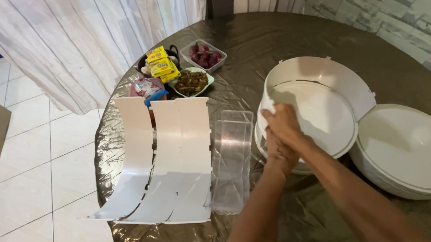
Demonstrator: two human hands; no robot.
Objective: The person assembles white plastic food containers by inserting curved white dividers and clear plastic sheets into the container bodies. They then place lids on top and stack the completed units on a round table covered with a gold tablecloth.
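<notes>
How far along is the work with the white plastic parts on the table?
Done: three curved white panels and a clear panel lie flat on the table, apart from the rest. A white bowl sits alone on the right. In hand: both hands, left hand and right hand, grip the rim of the round white container. Left: the loose panels remain unattached.

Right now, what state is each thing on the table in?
Round white container: partly assembled, curved wall standing on the far side only.
White lid: lying apart, right of the container.
Curved white panels: loose, lying side by side on the table.
Clear panel: loose, lying flat.
Left hand and right hand: overlapping, gripping the container's near-left rim.
Clear tub: open, holding dark red pieces.
Green dish: filled.
</notes>
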